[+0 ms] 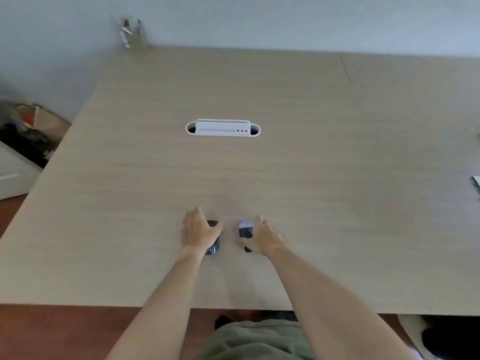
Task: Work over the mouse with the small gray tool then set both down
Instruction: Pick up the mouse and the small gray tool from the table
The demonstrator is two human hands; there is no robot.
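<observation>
While the left hand [198, 231] lies spread over the dark mouse [213, 246] on the counter [311, 152], fingers relaxed, the small gray tool [245, 229] sits just right of it, the right hand [265, 239] beside it, fingers loosely apart, touching unclear.

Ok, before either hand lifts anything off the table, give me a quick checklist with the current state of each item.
1. Mouse lies on the table: ok.
2. Left hand over the mouse: ok, it covers most of it.
3. Left hand's grip closed on the mouse: cannot tell.
4. Small gray tool on the table: ok.
5. Right hand beside the tool: ok; touching or gripping it: cannot tell.
6. Mouse and tool apart: ok.
</observation>
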